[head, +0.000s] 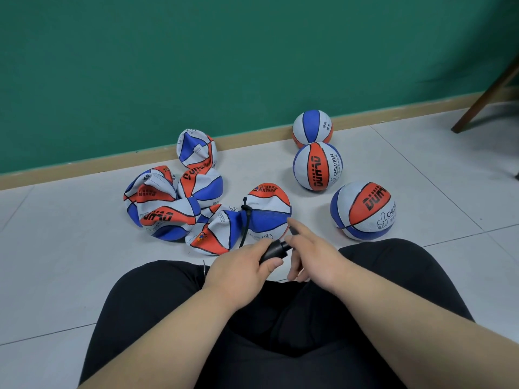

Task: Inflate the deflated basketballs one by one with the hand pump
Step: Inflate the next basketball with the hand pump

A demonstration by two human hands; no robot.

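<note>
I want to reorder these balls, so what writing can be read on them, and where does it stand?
"DUHAO": orange panel of the middle inflated ball.
"CHILDREN": white panel of that same ball.
"DUHA" and "CHIL", both cut off at the curve: nearest inflated ball.
"DUHAO": orange panel of the leftmost deflated ball.
Small Chinese print elsewhere: too small to read.

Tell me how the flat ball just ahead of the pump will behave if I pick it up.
The deflated ball would probably flop and sag: its skin is caved in and folded. It likely won't roll, since it lies slumped flat on the floor.
</note>
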